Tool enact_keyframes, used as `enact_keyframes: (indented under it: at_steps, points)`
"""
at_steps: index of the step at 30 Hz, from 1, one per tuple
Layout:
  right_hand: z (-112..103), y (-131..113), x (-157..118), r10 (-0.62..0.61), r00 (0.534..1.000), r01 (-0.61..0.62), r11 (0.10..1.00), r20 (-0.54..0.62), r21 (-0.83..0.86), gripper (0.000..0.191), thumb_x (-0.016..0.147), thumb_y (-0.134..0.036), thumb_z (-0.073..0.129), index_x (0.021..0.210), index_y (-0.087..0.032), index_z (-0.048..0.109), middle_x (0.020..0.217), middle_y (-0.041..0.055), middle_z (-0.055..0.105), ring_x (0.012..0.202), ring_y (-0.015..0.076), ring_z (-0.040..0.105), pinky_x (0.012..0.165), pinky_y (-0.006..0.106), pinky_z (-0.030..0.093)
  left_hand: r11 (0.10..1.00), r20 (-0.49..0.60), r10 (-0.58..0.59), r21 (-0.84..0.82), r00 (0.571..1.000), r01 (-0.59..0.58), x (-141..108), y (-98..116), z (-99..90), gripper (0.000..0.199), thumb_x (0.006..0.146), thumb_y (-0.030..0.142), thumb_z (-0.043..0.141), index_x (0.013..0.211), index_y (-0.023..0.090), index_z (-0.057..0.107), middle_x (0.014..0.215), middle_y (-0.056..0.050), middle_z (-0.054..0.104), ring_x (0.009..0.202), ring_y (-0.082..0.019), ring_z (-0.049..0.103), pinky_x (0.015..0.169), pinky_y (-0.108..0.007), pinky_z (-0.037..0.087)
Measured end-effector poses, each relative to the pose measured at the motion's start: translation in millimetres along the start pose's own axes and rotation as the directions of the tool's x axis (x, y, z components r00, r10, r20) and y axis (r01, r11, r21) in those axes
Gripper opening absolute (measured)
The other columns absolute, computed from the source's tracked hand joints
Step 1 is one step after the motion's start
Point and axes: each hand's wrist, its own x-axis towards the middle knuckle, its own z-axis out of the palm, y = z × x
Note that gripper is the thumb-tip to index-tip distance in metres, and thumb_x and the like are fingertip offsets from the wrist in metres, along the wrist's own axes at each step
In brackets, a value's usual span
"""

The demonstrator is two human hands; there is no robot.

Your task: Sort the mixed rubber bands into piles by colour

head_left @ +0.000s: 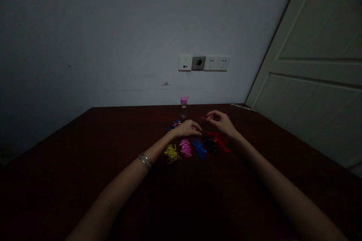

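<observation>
Head view: our left hand partly hides mixed bands, its grasp unclear; our right hand pinches a thin loop; black bands barely show; the clear bottle stands capped.

Right hand pinching thin band; left hand beside mixed-colour pile, pink-capped bottle behind

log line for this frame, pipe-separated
left hand: beside mixed pile | right hand: pinching thin band | row: yellow pile, pink pile, blue pile, black pile, red pile | bottle: upright
</observation>
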Motion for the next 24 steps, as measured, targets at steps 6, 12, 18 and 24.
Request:
enact_keyframes:
  at_steps: [6, 12, 18, 24]
  points:
    - [15, -21, -8, 0.007, 0.987, -0.018, 0.997, 0.159, 0.071, 0.02, 0.067, -0.027, 0.061, 0.082, -0.015, 0.057, 0.073, 0.0018, 0.057, 0.066, 0.0125, 0.054, 0.064, 0.027, 0.045, 0.986, -0.205, -0.156, -0.084, 0.966, 0.141, -16, -34, -44.0, 0.024, 0.064, 0.027, 0.062, 0.078, 0.008, 0.068, 0.061, -0.003, 0.06, 0.05, -0.007, 0.043, 0.049, -0.02, 0.032]
    - [49, -40, -31, -0.043, 0.869, 0.029, 0.999, 0.493, 0.036, 0.015, 0.072, -0.019, 0.055, 0.086, -0.016, 0.058, 0.074, 0.0006, 0.06, 0.067, 0.0112, 0.055, 0.063, 0.024, 0.045, 0.959, -0.295, -0.261, -0.186, 0.919, 0.213, -30, -57, -57.5, 0.029, 0.063, 0.032, 0.062, 0.076, 0.007, 0.067, 0.058, -0.004, 0.06, 0.05, -0.008, 0.046, 0.049, -0.02, 0.034]
    - [55, -50, -35, -0.075, 0.806, 0.138, 0.988, 0.587, -0.063, 0.02, 0.072, -0.014, 0.053, 0.089, -0.017, 0.061, 0.078, 0.0012, 0.063, 0.07, 0.012, 0.058, 0.065, 0.023, 0.045, 0.949, -0.315, -0.294, -0.209, 0.902, 0.236, -32, -57, -56.8, 0.029, 0.063, 0.033, 0.061, 0.075, 0.007, 0.068, 0.058, -0.004, 0.06, 0.049, -0.008, 0.046, 0.047, -0.02, 0.033]
    - [0, -16, -9, 0.049, 0.9, 0.062, 0.97, 0.433, -0.237, 0.023, 0.066, -0.015, 0.058, 0.088, -0.017, 0.063, 0.091, 0.0042, 0.065, 0.084, 0.0169, 0.058, 0.077, 0.03, 0.045, 0.959, -0.373, -0.273, -0.176, 0.887, 0.221, -32, -70, -57.7, 0.031, 0.064, 0.034, 0.06, 0.076, 0.007, 0.068, 0.058, -0.004, 0.059, 0.05, -0.008, 0.045, 0.049, -0.02, 0.033]
